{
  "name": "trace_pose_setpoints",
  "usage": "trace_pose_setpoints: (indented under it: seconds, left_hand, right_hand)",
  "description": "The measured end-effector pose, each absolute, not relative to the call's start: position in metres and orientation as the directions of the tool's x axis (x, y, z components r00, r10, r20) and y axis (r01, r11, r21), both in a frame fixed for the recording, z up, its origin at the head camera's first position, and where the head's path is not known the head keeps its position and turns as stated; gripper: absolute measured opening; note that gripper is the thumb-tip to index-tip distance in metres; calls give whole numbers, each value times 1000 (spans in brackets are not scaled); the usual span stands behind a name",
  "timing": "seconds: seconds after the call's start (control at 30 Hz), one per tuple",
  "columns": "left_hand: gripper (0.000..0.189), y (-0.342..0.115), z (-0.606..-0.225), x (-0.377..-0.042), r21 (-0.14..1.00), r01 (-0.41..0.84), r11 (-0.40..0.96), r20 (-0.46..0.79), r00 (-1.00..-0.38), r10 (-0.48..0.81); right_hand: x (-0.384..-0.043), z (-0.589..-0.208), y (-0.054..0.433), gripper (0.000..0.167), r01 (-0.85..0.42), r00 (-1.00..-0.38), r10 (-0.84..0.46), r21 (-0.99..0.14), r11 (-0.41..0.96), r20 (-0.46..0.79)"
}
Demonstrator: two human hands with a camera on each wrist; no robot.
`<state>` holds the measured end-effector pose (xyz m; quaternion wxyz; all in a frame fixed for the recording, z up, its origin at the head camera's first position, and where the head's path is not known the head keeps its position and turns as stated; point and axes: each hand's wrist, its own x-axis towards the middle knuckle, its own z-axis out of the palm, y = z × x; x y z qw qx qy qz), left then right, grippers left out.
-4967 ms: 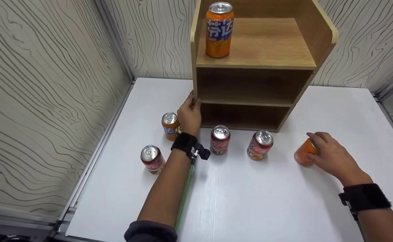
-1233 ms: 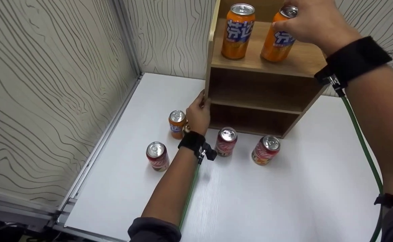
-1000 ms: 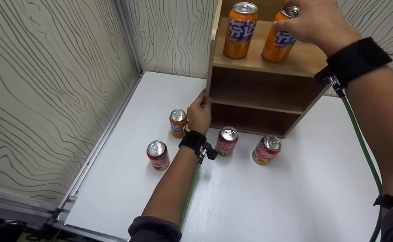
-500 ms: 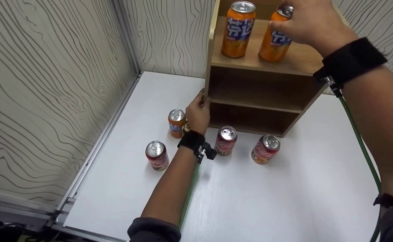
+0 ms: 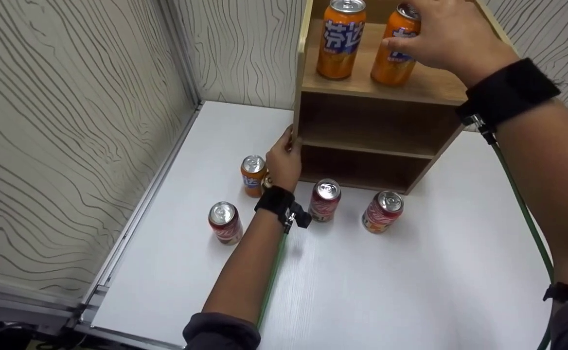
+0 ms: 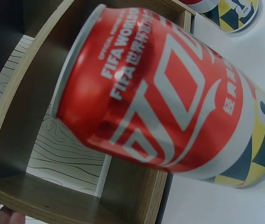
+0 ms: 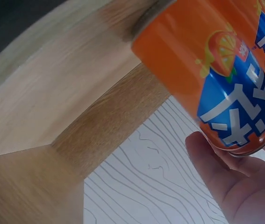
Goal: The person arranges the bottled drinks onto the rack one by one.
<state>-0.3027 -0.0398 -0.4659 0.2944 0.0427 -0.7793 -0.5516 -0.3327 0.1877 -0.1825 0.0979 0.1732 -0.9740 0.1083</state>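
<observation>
My left hand [image 5: 284, 165] grips the left side panel of a small wooden shelf [image 5: 434, 82], thumb in front. In the left wrist view its fingertips [image 6: 2, 217] are at the shelf's edge. On the top board, an orange Fanta can [image 5: 341, 41] stands upright at the left. A second Fanta can [image 5: 395, 63] stands to its right, beneath my right hand [image 5: 459, 41]. That hand's fingers spread loosely around the can's top, wider than the can in the right wrist view [image 7: 237, 186], with the thumb over its front.
Two red Coca-Cola cans [image 5: 325, 201] stand before the shelf on the white table [image 5: 386, 291]. Another red can [image 5: 225, 223] and an orange can [image 5: 253, 175] stand left of my left forearm. A small gold-topped thing [image 5: 267, 181] is partly hidden by that wrist.
My right hand carried the second Fanta can from the table's right side up onto the top board. Just now its fingers loosen around the can. The left hand keeps its grip on the shelf.
</observation>
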Motion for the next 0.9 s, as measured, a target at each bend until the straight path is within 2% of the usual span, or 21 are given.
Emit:
trace_pose_setpoints:
  seconds: [0.37, 0.6, 0.73, 0.9]
  left_hand:
    - [38, -40, -465, -303, 897, 232, 376, 382, -837, -393]
    - [38, -38, -466, -304, 883, 245, 399, 406, -826, -391]
    - [38, -37, -464, -303, 886, 224, 406, 392, -831, -395]
    - [38, -36, -463, -301, 889, 218, 404, 383, -835, -394]
  right_hand:
    - [-317, -186, 206, 83, -403, -895, -350, -167, 900, 276]
    - [-291, -188, 214, 80, -423, -871, -354, -153, 893, 339]
    - [-278, -191, 221, 81, -400, -876, -341, -117, 909, 341]
    - [-264, -200, 236, 89, -329, -910, -287, -98, 939, 301]
